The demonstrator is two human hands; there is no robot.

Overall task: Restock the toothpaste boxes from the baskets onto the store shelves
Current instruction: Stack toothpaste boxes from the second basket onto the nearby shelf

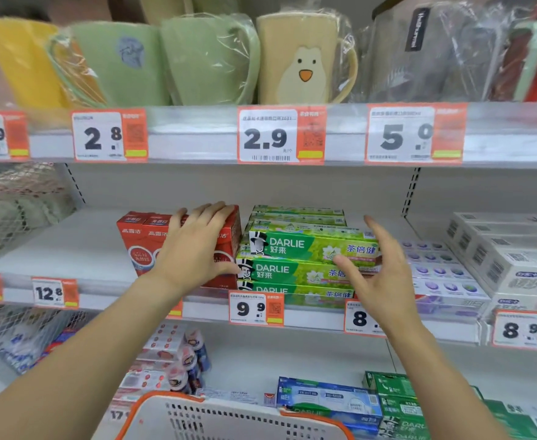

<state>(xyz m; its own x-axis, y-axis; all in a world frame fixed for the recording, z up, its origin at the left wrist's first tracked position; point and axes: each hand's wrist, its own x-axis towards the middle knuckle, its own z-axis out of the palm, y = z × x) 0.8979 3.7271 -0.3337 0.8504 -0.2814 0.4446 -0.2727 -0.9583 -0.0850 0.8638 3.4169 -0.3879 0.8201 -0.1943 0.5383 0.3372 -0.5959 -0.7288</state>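
Observation:
On the middle shelf stand red toothpaste boxes. My left hand lies over their top and front, fingers curved around the rightmost red box. Right beside them is a stack of green Darlie toothpaste boxes, lying flat. My right hand is at the right end of the green stack with fingers straight and spread, thumb touching the front of a box. It holds nothing. A white basket with an orange rim is at the bottom centre, close to me.
Purple boxes and white boxes fill the shelf to the right. Wrapped cups stand on the shelf above. Below are blue and green toothpaste boxes and small tubes. A wire basket sits at left. Price tags line the shelf edges.

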